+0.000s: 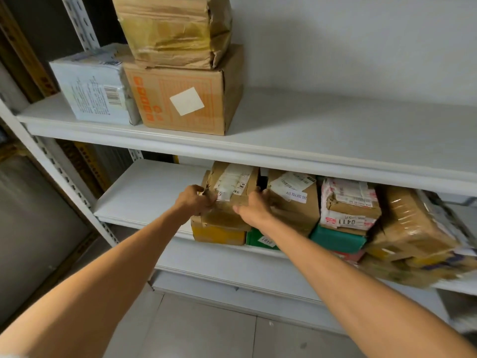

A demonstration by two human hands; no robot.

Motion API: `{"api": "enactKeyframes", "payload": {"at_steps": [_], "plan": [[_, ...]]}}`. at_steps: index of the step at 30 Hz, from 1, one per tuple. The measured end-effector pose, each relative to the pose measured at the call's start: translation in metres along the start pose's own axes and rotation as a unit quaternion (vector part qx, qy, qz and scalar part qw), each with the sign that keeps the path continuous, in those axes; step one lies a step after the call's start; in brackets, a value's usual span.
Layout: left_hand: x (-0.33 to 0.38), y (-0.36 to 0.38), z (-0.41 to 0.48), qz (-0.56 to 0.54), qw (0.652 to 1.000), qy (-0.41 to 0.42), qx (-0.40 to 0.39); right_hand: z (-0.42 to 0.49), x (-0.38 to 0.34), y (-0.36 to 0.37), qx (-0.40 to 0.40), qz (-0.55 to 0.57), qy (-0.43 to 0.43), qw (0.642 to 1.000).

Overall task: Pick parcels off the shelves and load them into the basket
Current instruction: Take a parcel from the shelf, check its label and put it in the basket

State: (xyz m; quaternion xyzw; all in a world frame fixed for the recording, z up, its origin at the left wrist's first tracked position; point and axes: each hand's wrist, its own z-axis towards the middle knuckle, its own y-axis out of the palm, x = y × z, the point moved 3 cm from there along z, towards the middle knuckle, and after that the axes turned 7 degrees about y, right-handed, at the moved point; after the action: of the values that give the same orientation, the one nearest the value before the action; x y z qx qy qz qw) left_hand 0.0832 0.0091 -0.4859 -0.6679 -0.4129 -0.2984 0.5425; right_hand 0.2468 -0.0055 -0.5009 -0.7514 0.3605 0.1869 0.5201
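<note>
Both my arms [103, 280] stretch toward the lower shelf [144, 192]. My left hand [196, 201] curls its fingers round the left edge of a taped brown parcel [232, 186]. My right hand [254, 209] grips its right edge, fingers tucked against the neighbouring box [294, 205]. The parcel sits atop a yellow-banded box [218, 235].

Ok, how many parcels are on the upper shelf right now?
3. A white wrapped box at the left end, an orange-printed carton beside it, and a crumpled brown parcel stacked on that carton. Others may sit hidden behind them.
</note>
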Motion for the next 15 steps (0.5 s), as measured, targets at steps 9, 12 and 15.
{"api": "enactKeyframes", "payload": {"at_steps": [9, 12, 15], "plan": [[-0.009, -0.028, -0.013, -0.042, 0.999, 0.001, -0.019, -0.005, -0.007, 0.01, -0.062, 0.1, -0.015, 0.993], [-0.018, -0.033, -0.014, -0.036, 0.999, -0.007, -0.023, -0.006, -0.012, 0.012, -0.059, 0.076, -0.015, 0.995], [-0.021, -0.031, -0.008, -0.026, 0.998, -0.031, -0.057, -0.007, -0.017, 0.006, -0.058, -0.023, -0.012, 0.998]]}}
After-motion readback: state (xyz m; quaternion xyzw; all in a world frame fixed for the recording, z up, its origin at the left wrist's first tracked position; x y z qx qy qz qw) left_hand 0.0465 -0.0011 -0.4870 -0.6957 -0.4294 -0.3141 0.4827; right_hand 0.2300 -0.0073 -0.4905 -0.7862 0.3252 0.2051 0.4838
